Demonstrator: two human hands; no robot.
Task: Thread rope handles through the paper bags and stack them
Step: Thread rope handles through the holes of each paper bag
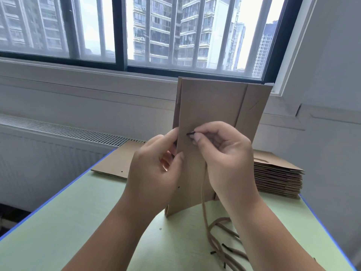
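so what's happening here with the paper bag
A person holds a flat paper bag upright on the green table. The left hand grips its left edge; the right hand pinches the black tip of a rope handle against the bag's face. More ropes lie loose nearby, and a stack of flat bags waits behind.

My table (pixel 78 222) has a pale green top edged in blue. Beyond my left hand (pixel 156 173) a flat paper bag (pixel 115 163) lies on it. To the right of my right hand (pixel 224 159) sits a stack of folded bags (pixel 277 180). Loose rope handles (pixel 218 231) lie below my right wrist, and the upright bag (pixel 211 106) stands on the table between my forearms.
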